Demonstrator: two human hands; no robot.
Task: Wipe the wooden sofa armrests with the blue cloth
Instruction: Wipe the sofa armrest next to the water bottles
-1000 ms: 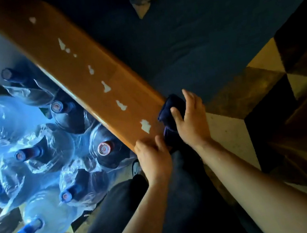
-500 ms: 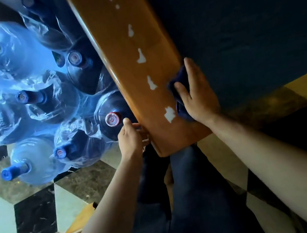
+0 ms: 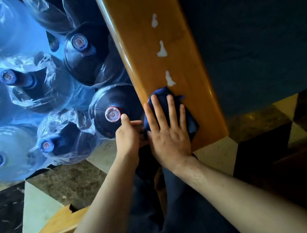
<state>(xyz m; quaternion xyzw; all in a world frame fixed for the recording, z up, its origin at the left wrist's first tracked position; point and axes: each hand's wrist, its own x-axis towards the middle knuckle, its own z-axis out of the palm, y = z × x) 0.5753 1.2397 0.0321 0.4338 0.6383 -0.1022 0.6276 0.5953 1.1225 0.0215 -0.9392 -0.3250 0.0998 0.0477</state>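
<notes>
Right hand (image 3: 168, 134), fingers (image 3: 159, 111) straight, presses blue cloth (image 3: 190, 124) on armrest (image 3: 191, 69); left hand (image 3: 128, 134) grips its edge

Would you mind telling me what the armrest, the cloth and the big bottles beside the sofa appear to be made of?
Armrest: wood, seemingly varnished; warm brown with glossy highlights along its edges. Blue cloth: soft woven fabric, matte, bunching under the flat right hand. Water bottles: probably translucent blue plastic, several wrapped in thin crinkled film.
</notes>
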